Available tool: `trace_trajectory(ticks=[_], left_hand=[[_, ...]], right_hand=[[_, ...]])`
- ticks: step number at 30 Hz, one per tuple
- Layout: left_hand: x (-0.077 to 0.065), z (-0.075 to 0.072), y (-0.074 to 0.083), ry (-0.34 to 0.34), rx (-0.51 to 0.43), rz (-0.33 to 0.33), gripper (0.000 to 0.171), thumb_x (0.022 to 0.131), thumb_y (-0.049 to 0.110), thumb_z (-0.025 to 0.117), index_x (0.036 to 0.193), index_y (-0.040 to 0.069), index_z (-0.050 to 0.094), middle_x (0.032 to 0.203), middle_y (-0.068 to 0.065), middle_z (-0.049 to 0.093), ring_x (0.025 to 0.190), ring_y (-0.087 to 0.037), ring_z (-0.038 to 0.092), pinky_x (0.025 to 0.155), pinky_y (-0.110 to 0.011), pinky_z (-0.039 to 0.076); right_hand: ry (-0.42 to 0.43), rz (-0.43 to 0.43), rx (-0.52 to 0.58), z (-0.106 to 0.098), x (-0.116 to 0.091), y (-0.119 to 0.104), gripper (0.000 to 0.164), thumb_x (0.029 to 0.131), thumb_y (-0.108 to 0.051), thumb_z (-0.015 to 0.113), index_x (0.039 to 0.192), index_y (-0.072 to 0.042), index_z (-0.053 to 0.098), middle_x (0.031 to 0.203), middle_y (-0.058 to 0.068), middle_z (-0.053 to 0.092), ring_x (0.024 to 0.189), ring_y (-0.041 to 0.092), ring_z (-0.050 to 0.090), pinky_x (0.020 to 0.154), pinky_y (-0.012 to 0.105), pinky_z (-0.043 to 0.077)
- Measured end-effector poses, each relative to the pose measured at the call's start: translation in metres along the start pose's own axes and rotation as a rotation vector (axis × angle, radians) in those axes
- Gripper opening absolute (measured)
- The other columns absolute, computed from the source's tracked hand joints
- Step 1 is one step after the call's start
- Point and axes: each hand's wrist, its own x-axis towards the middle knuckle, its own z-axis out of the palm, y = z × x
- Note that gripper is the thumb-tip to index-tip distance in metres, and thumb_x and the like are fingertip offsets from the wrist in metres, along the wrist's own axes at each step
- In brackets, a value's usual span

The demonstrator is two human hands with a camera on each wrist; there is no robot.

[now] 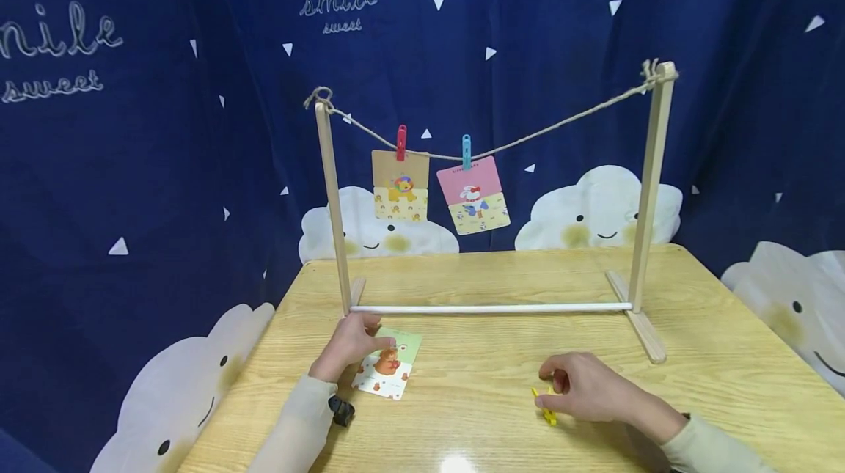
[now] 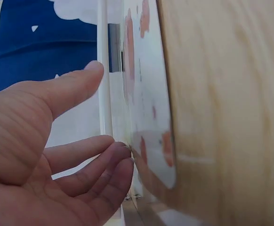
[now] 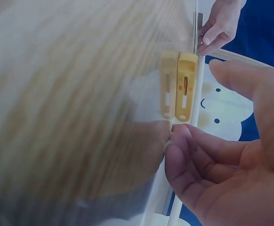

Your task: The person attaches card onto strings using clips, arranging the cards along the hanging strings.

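My left hand (image 1: 351,346) is at the upper left edge of a green and white card (image 1: 388,378) with a brown animal on it, which lies on the table. In the left wrist view, a gap shows between the thumb and the loosely bent fingers, with the card (image 2: 152,94) beyond the fingertips. Farther right, my right hand (image 1: 590,389) is over a yellow clothespin (image 1: 550,416). Seen from the right wrist, that clothespin (image 3: 186,87) lies on the tabletop between the spread thumb and the fingers, its tail end close to the fingertips.
A wooden frame with two posts (image 1: 650,187) and a white crossbar (image 1: 488,309) stands behind the hands. From its sagging string (image 1: 568,123), a red clothespin (image 1: 401,143) holds a lion card (image 1: 400,202) and a blue clothespin (image 1: 466,152) a pink rabbit card (image 1: 475,198).
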Motion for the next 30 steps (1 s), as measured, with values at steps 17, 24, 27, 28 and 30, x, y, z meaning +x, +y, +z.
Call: trace_trajectory(ticks=[17,24,27,28,30], left_hand=[[0.0007,0.0067,0.0048,-0.053,0.01,0.002,0.044,0.075,0.026,0.095,0.088,-0.004,0.065,0.076,0.0,0.052,0.068,-0.015,0.043,0.06,-0.029,0.038],[0.0002,0.0081,0.0066,-0.055,0.031,-0.023,0.049,0.073,0.024,0.096,0.102,-0.005,0.069,0.085,-0.005,0.054,0.075,-0.018,0.047,0.063,-0.03,0.04],[0.0009,0.0091,0.0067,-0.044,0.03,-0.053,0.058,0.072,0.023,0.097,0.119,0.0,0.071,0.099,-0.008,0.063,0.086,-0.02,0.054,0.07,-0.033,0.048],[0.0011,0.0093,0.0067,-0.044,0.027,-0.06,0.061,0.072,0.023,0.097,0.121,0.0,0.071,0.102,-0.009,0.064,0.087,-0.021,0.055,0.071,-0.033,0.049],[0.0014,0.0096,0.007,-0.043,0.022,-0.07,0.062,0.072,0.023,0.097,0.123,0.0,0.07,0.103,-0.008,0.065,0.087,-0.021,0.056,0.071,-0.034,0.05]], right_hand=[[-0.057,0.008,0.047,0.0021,-0.0027,0.0002,0.047,0.087,-0.046,0.082,0.108,-0.006,0.067,0.078,-0.011,0.057,0.062,0.0,0.048,0.055,0.022,0.044],[-0.069,0.024,0.043,0.0027,-0.0032,-0.0013,0.047,0.083,-0.045,0.085,0.105,-0.008,0.065,0.079,-0.009,0.056,0.062,0.0,0.047,0.055,0.023,0.043],[-0.057,0.026,0.031,0.0027,-0.0025,-0.0017,0.045,0.081,-0.044,0.087,0.103,-0.01,0.065,0.078,-0.008,0.057,0.062,0.0,0.047,0.055,0.023,0.043],[-0.053,0.029,0.027,0.0026,-0.0022,-0.0018,0.045,0.081,-0.044,0.087,0.102,-0.011,0.065,0.078,-0.008,0.057,0.062,0.0,0.046,0.055,0.023,0.043],[-0.046,0.032,0.022,0.0024,-0.0017,-0.0021,0.044,0.08,-0.043,0.088,0.1,-0.012,0.065,0.078,-0.007,0.058,0.062,0.0,0.046,0.056,0.023,0.042]])
